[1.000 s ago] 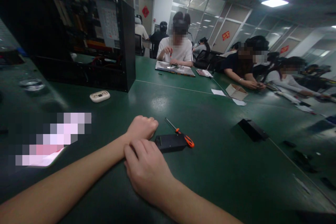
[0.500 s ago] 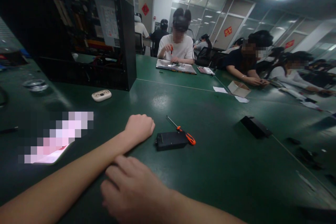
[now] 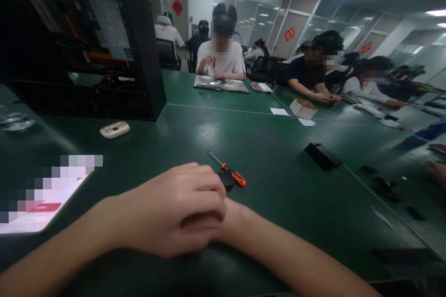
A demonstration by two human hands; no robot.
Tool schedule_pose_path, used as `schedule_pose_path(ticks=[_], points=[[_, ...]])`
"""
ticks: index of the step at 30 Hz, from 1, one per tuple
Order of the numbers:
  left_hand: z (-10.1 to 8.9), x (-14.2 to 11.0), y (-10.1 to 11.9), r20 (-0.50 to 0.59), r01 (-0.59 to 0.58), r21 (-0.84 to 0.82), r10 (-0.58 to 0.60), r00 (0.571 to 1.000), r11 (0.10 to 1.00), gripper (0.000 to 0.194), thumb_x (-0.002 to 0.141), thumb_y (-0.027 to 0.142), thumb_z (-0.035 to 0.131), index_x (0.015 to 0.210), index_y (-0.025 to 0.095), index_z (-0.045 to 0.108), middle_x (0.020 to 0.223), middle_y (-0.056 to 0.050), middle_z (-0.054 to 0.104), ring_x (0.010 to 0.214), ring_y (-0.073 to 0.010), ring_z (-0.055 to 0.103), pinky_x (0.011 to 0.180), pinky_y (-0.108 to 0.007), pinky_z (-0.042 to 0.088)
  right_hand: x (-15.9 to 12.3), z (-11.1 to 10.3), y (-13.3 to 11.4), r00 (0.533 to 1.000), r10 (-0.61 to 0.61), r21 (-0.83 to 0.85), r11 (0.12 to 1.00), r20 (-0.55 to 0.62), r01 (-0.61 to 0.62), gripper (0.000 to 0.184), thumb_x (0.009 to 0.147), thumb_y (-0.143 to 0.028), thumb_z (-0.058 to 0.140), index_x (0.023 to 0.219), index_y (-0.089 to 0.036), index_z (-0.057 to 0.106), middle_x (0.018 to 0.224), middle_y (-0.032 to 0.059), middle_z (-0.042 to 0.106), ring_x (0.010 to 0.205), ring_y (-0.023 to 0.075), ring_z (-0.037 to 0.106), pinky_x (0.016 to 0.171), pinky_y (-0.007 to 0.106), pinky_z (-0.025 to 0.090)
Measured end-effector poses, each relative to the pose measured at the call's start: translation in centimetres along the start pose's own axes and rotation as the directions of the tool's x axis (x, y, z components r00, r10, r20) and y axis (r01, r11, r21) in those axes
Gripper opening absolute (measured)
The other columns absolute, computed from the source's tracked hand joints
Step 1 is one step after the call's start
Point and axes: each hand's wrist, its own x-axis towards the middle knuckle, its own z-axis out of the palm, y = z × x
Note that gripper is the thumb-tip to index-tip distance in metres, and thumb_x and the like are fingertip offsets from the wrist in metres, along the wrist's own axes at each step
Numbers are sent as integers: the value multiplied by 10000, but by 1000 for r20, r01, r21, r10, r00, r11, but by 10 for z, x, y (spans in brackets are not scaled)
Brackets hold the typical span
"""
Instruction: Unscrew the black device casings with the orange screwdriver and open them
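Near the middle of the view, my left hand [image 3: 188, 209] lies across my right wrist [image 3: 235, 218], its fingers curled over it. My right hand is hidden behind the left one, so its fingers do not show. Just beyond them, a screwdriver [image 3: 232, 172] with an orange and black handle rests on the green table, its tip pointing away to the left. A black box-shaped part [image 3: 228, 181] sits against the handle, mostly covered by my left hand.
On the left stand an open black computer case [image 3: 139, 55], a pale earbud case [image 3: 114, 130] and a lit phone [image 3: 52, 209]. To the right lie another black part [image 3: 323, 155], a small cardboard box [image 3: 303, 108] and papers. Several people work around the tables, one opposite [image 3: 221, 53].
My left hand has risen from the table and come over my right wrist. The right hand has moved off my left forearm. The view has shifted slightly to the right.
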Motion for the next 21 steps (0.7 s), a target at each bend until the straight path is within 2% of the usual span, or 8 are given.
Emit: schedule_pose_path(ticks=[4, 6, 9, 14, 17, 18, 20, 21], points=[[37, 13, 10, -103, -177, 476, 255, 961, 861, 233, 983, 185, 481, 1061, 161, 699, 1049, -66, 695, 969, -245, 604, 790, -388, 477, 18, -3, 32, 950, -311, 332, 892, -41, 307, 189, 946, -381, 592, 925, -264, 739, 1100, 15, 695, 1134, 217, 637, 837, 358, 575], [55, 19, 11, -111, -267, 528, 377, 919, 806, 222, 983, 192, 505, 1062, 184, 712, 1123, -39, 683, 1011, -230, 587, 760, -367, 470, 22, -8, 41, 953, -295, 417, 859, -68, 296, 196, 971, -331, 579, 1077, -215, 697, 1202, 48, 669, 1160, 165, 591, 990, 317, 522], [69, 30, 13, -44, -363, 514, 447, 893, 777, 235, 1002, 219, 515, 1150, 217, 698, 1287, -27, 638, 1112, -208, 554, 782, -337, 468, 19, -8, 45, 964, -265, 463, 852, -23, 245, 241, 1012, -280, 498, 1105, -150, 678, 1228, 83, 641, 1177, 177, 556, 1028, 340, 465], [63, 41, 4, -69, -162, 518, 230, 971, 840, 283, 1035, 199, 409, 1102, 174, 683, 1047, -72, 698, 892, -219, 616, 719, -371, 456, 9, 4, 62, 951, -297, 361, 898, 81, 249, 183, 977, -280, 563, 1042, -175, 699, 1224, 89, 657, 1185, 238, 546, 972, 405, 459], [54, 29, -20, -95, -200, 528, 291, 952, 826, 244, 1010, 170, 454, 910, 178, 676, 817, -37, 670, 729, -199, 589, 675, -356, 442, -4, -3, 93, 980, -194, 353, 920, 38, 169, 166, 982, -226, 538, 1042, -179, 685, 1201, 99, 661, 1172, 228, 556, 995, 406, 450], [53, 23, -30, -174, -115, 490, 227, 958, 864, 205, 995, 168, 486, 900, 173, 668, 840, -49, 676, 771, -210, 604, 713, -366, 462, -10, -9, 105, 992, -127, 356, 927, 15, 114, 179, 988, -220, 521, 1070, -172, 673, 1197, 105, 655, 1160, 222, 560, 1000, 401, 451], [53, 13, -45, -303, 158, 264, -74, 950, 951, 121, 948, 246, 594, 1001, 156, 655, 1004, -94, 678, 930, -243, 624, 799, -382, 499, -26, -20, 127, 999, 40, 362, 931, 17, -43, 216, 973, -272, 561, 1136, -159, 648, 1186, 113, 646, 1120, 224, 579, 975, 391, 467], [55, 9, -51, -306, 255, 125, -208, 929, 959, 255, 900, 288, 664, 1112, 149, 636, 1116, -113, 665, 1021, -262, 620, 868, -400, 511, -34, -24, 135, 991, 110, 364, 923, 72, -129, 292, 946, -325, 613, 1186, -158, 631, 1180, 113, 647, 1087, 228, 594, 939, 383, 481]])
